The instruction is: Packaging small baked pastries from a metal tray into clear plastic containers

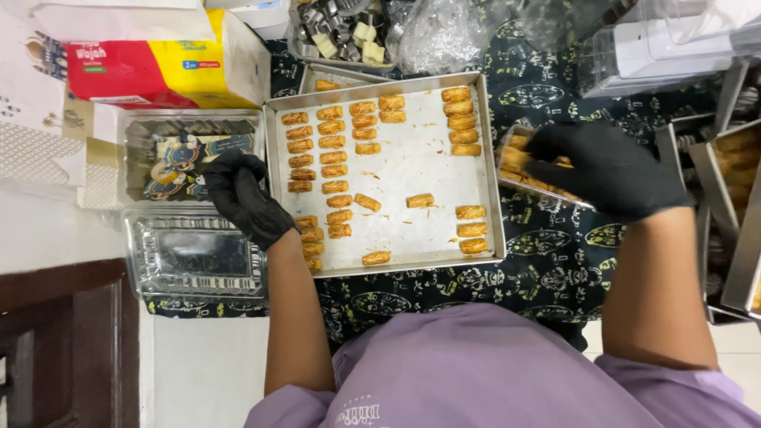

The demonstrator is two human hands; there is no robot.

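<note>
Pastries point(529, 162) lie under the right hand point(606, 170), grip hidden, in a container point(507, 178).

One baking tray point(495, 170) and two black-gloved hands point(242, 194) are seen. About thirty-seven pastries point(420, 200) are counted on it.

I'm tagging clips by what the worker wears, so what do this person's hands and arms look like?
Both the left hand and the right hand wear black, thin, close-fitting gloves that end at the wrist and cover the fingers fully. The forearms are bare above the gloves. Short lilac sleeves of a loose top begin near the elbows. No watch or jewellery shows.
</note>
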